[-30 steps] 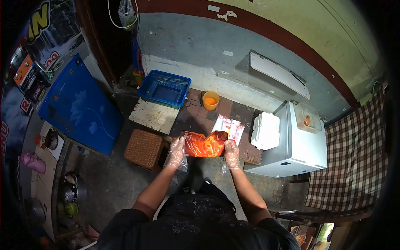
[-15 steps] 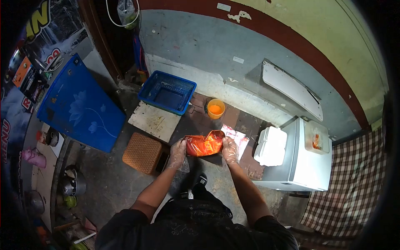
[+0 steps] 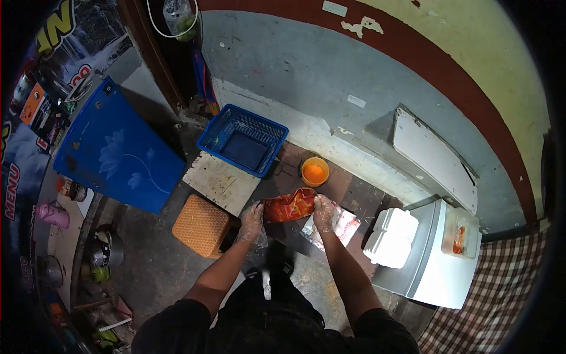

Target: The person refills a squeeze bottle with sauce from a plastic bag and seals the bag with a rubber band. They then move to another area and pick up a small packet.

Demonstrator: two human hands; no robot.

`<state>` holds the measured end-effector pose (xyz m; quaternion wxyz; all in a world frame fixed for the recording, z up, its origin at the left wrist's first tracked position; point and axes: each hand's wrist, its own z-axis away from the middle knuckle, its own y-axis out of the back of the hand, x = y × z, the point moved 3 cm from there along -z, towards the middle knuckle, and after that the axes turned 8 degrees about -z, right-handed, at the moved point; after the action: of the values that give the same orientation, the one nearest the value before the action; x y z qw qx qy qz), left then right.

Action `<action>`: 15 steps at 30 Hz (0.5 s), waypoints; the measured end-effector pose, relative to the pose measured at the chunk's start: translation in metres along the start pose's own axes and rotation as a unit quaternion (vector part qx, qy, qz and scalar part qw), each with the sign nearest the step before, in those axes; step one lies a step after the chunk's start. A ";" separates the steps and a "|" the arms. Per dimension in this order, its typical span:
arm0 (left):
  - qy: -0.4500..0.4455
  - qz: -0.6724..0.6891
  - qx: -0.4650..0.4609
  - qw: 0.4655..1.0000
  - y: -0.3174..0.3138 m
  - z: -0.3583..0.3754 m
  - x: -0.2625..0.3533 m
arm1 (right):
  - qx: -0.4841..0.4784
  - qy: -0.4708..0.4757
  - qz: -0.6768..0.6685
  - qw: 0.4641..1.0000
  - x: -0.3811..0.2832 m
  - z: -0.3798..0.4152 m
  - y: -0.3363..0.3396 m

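Observation:
A red and orange plastic packet [image 3: 288,206] hangs between my two hands, held up in front of me above the floor. My left hand [image 3: 252,223] is closed on its left end, and my right hand [image 3: 322,212] grips the right end. Both hands wear clear plastic gloves. Just beyond the packet stands an orange cup [image 3: 315,171] with bright orange contents. A white plastic bag with red print [image 3: 345,226] lies beside my right hand, partly covered by it.
Blue baskets [image 3: 276,158] stand by the wall near a whitish board [image 3: 221,183]. A brown woven-pattern stool [image 3: 200,226] is at left, beyond it a blue refrigerator [image 3: 121,150]. White foam boxes [image 3: 392,238] and a white cabinet [image 3: 445,265] bearing a clear container [image 3: 461,233] stand at right.
The packet has tilted in my hands, so its face looks darker and less shiny. My grip stays at both ends. The whole view has shifted slightly.

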<state>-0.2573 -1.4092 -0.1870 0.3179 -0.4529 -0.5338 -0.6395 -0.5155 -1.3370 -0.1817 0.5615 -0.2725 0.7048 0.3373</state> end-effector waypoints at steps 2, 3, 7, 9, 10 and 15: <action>-0.020 -0.036 0.008 0.999 0.002 -0.009 -0.006 | 0.006 0.029 0.068 0.997 -0.013 -0.004 -0.006; -0.043 -0.073 0.015 0.996 0.002 -0.013 -0.008 | -0.015 -0.014 0.080 0.997 0.017 -0.010 -0.012; -0.024 -0.117 -0.016 0.993 0.017 -0.032 0.008 | 0.020 0.012 0.085 0.996 0.022 -0.016 -0.034; -0.017 -0.082 -0.013 0.996 0.011 -0.046 -0.015 | 0.025 -0.006 0.102 0.994 0.029 -0.026 -0.047; -0.018 -0.083 -0.016 0.996 0.010 -0.050 -0.022 | 0.030 -0.023 0.119 0.992 0.033 -0.030 -0.055; -0.076 -0.052 0.028 0.995 0.000 -0.080 -0.054 | 0.052 -0.070 0.166 0.982 0.059 -0.055 -0.089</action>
<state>-0.2554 -1.4916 -0.2382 0.2553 -0.4630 -0.5967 -0.6036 -0.4936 -1.4359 -0.2464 0.5589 -0.0982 0.7159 0.4067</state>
